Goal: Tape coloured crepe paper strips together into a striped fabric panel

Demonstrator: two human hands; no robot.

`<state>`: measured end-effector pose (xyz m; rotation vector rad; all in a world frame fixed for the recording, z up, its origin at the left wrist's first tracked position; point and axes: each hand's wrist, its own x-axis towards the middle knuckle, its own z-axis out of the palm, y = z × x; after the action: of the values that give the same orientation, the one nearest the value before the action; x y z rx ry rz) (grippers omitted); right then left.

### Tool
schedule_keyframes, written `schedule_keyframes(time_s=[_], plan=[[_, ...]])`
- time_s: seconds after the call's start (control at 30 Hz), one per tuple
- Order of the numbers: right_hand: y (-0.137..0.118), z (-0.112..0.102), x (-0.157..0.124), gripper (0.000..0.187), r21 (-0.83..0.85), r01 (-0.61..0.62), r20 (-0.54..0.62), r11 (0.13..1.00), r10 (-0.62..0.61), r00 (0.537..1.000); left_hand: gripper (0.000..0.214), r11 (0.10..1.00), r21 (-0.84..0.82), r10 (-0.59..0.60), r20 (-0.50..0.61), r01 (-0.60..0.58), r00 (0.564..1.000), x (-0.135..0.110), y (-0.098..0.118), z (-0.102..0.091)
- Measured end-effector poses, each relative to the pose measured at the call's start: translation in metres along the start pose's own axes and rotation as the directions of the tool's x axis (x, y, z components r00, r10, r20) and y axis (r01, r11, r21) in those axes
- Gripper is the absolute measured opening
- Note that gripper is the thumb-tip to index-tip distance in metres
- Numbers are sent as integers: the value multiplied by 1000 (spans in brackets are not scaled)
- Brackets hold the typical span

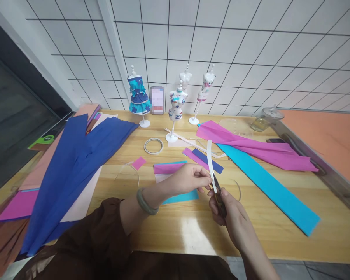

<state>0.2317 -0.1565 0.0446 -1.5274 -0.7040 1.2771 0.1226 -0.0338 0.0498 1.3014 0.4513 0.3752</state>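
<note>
Single head-worn camera, wide view, looking forward and down from above the near edge of the wooden table (163,231), left hand (189,179) and right hand (231,210) close below, dress forms (176,104) farther off, white tiled wall (245,50) facing across the top

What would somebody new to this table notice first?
Probably the big blue sheet sprawling over the left of the table, or the mannequin dressed in turquoise and navy, standing at the back, left of centre. Toward the front, the right hand has scissors at a white strip that the left hand holds.
</note>
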Motion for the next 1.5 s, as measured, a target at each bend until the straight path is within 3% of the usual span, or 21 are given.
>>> schedule_keyframes(time_s=[0.27,1.13,1.5], plan=[[-9,6,-7,42,-11,37,-1,999,-37,999,18,1000,6,14,16,-14,1000,0,-1,0],[1,8,1,45,16,26,-95,1000,-24,995,17,998,-64,-5,-20,3,1000,2,-4,2],[4,6,3,46,-69,61,-131,996,-69,989,18,998,-48,-40,-21,38,999,0,-1,2]])
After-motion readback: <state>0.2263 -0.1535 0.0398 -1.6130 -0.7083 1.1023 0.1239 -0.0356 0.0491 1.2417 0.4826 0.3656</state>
